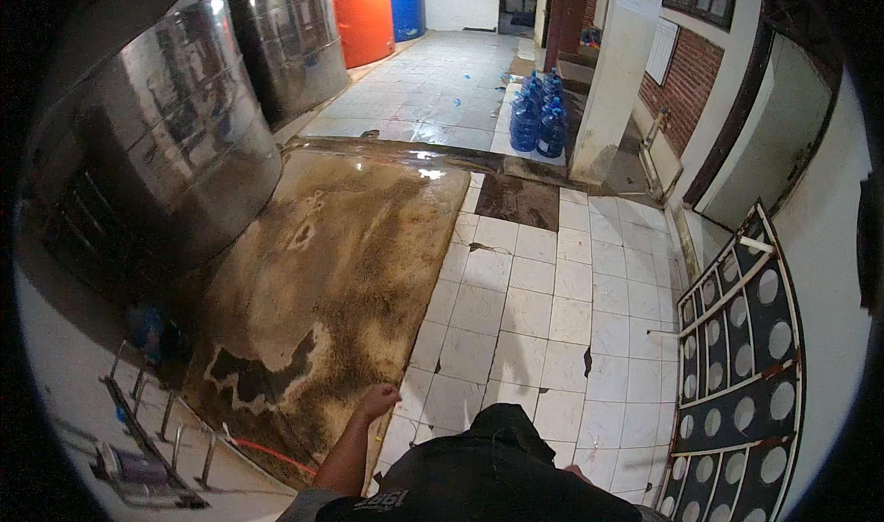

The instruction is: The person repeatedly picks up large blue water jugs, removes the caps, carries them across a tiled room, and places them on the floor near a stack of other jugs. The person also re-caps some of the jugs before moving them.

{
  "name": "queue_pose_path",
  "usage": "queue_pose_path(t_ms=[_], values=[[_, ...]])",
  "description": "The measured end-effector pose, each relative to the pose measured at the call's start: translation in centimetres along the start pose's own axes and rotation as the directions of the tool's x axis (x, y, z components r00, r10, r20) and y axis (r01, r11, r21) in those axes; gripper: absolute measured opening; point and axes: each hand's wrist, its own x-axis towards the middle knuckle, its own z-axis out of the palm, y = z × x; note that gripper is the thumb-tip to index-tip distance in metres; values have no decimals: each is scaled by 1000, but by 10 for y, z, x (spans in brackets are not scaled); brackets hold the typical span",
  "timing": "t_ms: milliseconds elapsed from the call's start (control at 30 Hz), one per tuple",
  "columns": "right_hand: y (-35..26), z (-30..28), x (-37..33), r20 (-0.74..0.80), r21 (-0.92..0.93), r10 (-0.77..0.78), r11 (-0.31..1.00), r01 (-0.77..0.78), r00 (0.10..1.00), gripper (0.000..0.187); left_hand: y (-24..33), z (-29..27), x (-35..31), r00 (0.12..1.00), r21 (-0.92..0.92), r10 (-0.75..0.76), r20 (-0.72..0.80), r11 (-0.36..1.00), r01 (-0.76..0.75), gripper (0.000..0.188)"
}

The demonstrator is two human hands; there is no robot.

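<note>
My left hand hangs in front of my left side, over the edge between the stained concrete and the white tiles. Its fingers are curled in, and I see nothing held in them. Of my right hand only a small part shows past the dark shirt, so its fingers are hidden. Neither hand touches any object that I can see. A thin red hose lies on the floor to the left of my left forearm.
Large metal tanks line the left, with an orange tank and a blue tank beyond. A low curb crosses ahead. Blue water jugs stand by a pillar. A rack with round holes leans at right.
</note>
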Motion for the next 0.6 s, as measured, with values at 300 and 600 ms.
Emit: queue_pose_path(t_ms=[300,600], values=[[55,-38,251,243,-431,475,834,-344,846,19,366,-97,73,356,-488,915,191,403,-774,37],[32,-197,750,-2,35,633,773,-633,774,25,639,-175,141,160,484,-672,723,659,576,46]])
